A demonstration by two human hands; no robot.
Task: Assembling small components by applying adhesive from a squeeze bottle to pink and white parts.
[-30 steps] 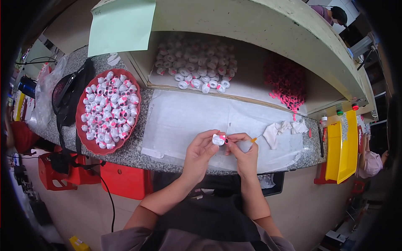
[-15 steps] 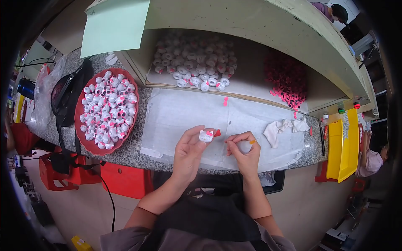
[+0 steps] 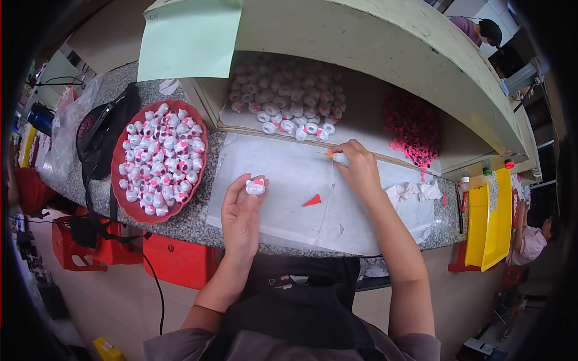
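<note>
In my left hand [image 3: 239, 213] a small white cat-head piece [image 3: 256, 187] with a pink bow is pinched between thumb and fingers. My right hand [image 3: 361, 171] grips a small whitish squeeze bottle [image 3: 341, 159] with an orange nozzle. The nozzle points left, close to a small pink piece [image 3: 330, 151] near the shelf edge; whether they touch I cannot tell. A red cone-shaped cap [image 3: 312, 200] lies on the white paper [image 3: 283, 216] between my hands.
A scalloped red tray [image 3: 118, 192] heaped with white heads stands left. The shelf holds white heads [image 3: 289, 99] and pink pieces [image 3: 412, 129]. Crumpled white cloth [image 3: 415, 191], yellow trays [image 3: 497, 225] and small bottles [image 3: 487, 171] are at right. A black bag [image 3: 99, 141] lies far left.
My right hand has moved up and forward with the bottle, toward the shelf edge. The left hand has shifted left with the cat head. The red cap now shows apart from it.
</note>
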